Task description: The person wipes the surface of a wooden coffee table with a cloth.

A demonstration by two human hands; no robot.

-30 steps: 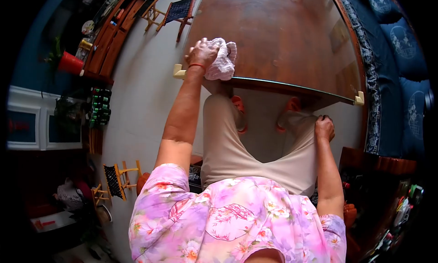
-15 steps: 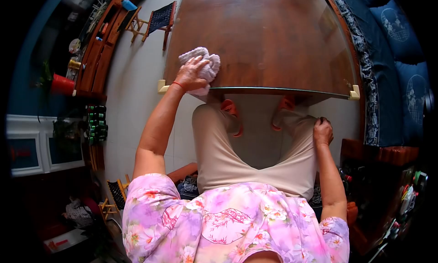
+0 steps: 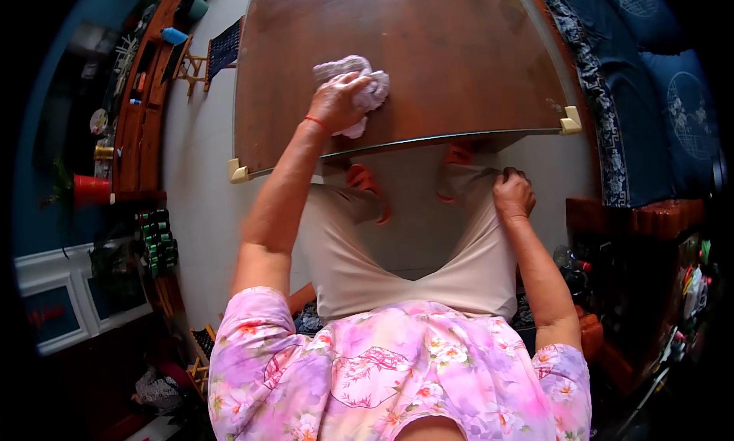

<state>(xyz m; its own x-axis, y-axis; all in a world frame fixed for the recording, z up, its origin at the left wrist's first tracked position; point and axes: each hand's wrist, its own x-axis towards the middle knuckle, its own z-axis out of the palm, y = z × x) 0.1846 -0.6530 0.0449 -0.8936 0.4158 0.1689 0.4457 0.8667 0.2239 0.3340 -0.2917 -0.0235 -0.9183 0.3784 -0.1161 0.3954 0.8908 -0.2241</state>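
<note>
My left hand (image 3: 339,104) has its fingers wrapped round a crumpled pale pink cloth (image 3: 372,91) and presses it on the glass-topped brown wooden table (image 3: 459,66). The cloth lies near the table's front edge, left of its middle, and part of it is hidden under the hand. A red string circles my left wrist. My right hand (image 3: 514,194) rests on my knee over the beige trousers (image 3: 482,250), its fingers curled round the trouser leg.
Cream corner guards (image 3: 238,171) cover the table's front corners. A folding stool (image 3: 223,51) stands to its left, near a wooden cabinet (image 3: 138,143) with a red pot (image 3: 92,189). Along the right runs a sofa with blue cushions (image 3: 680,104). Red shoes (image 3: 363,179) show below the table.
My left hand has slid the cloth rightward and away from the front edge across the tabletop. My right hand stays on the knee. The whole view has turned slightly.
</note>
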